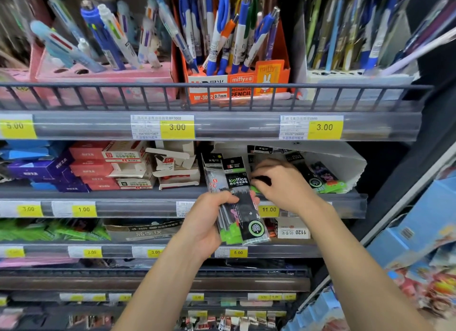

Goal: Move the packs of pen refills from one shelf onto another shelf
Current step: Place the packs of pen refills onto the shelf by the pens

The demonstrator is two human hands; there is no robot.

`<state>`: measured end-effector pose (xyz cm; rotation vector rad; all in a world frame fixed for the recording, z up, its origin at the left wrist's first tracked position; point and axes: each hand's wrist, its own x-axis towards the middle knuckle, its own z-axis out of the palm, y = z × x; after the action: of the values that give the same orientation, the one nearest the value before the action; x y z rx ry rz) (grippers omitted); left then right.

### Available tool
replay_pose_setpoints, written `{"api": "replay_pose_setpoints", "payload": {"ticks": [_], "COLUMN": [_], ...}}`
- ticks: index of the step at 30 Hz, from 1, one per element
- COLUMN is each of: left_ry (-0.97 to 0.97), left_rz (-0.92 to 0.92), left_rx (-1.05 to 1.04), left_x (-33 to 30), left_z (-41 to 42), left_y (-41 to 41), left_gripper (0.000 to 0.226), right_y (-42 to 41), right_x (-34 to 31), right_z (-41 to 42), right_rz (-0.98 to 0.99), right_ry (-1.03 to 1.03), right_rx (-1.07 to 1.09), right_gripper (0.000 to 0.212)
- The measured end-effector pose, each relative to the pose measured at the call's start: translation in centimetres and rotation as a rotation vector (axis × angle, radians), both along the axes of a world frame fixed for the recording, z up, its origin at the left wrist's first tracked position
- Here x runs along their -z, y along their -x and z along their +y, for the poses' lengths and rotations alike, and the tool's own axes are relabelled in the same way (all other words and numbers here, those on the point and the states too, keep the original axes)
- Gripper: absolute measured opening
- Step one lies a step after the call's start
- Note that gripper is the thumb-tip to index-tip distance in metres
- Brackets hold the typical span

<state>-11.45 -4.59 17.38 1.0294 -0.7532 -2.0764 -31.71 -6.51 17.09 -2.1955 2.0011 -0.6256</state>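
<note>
My left hand (206, 217) grips a bundle of black and green refill packs (240, 207), held upright in front of the second shelf's edge (138, 195). My right hand (283, 182) reaches into a white tray (345, 163) on that shelf, fingers curled around a dark pack at the pile's front; the blur hides which pack. More refill packs (318, 175) lie in the tray to the right of the hand.
Red, white and purple small boxes (98, 168) fill the second shelf's left side. Pen and pencil display stands (237, 59) crowd the top shelf behind a wire rail. Lower shelves hold green packets (49, 229) and cardboard boxes. Blue cartons (414, 229) stand at the right.
</note>
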Motion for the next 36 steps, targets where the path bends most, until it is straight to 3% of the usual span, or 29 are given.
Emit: {"api": "replay_pose_setpoints", "payload": {"ticks": [2, 4, 7, 9, 13, 24, 28, 36], "left_ry": [0.037, 0.072, 0.114, 0.114, 0.085, 0.089, 0.082, 0.072], "left_rz": [-0.029, -0.058, -0.072, -0.058, -0.026, -0.098, -0.073, -0.026], "left_rx": [-0.002, 0.003, 0.010, -0.005, 0.016, -0.062, -0.127, -0.117], "left_x": [0.1, 0.3, 0.6, 0.5, 0.7, 1.0, 1.2, 0.3], "left_z": [-0.1, 0.0, -0.3, -0.3, -0.3, 0.2, 0.3, 0.7], "left_y": [0.0, 0.0, -0.2, -0.1, 0.3, -1.0, -2.0, -2.6], "left_gripper": [0.029, 0.027, 0.030, 0.035, 0.030, 0.029, 0.026, 0.028], "right_y": [-0.4, -1.3, -3.4, -4.1, -4.4, -4.0, -3.8, -6.1], "right_x": [-0.1, 0.3, 1.4, 2.3, 2.2, 0.3, -1.0, -1.8], "right_z": [1.8, 4.6, 8.6, 9.5, 9.4, 7.4, 3.2, -1.5], "right_rz": [-0.180, -0.483, -0.949, -1.051, -1.090, -1.056, -0.791, -0.138], "right_ry": [0.160, 0.231, -0.023, -0.109, -0.093, -0.040, 0.049, -0.091], "right_rx": [0.067, 0.164, 0.141, 0.154, 0.237, 0.274, 0.392, 0.441], "right_gripper": [0.024, 0.029, 0.044, 0.040, 0.037, 0.027, 0.014, 0.029]}}
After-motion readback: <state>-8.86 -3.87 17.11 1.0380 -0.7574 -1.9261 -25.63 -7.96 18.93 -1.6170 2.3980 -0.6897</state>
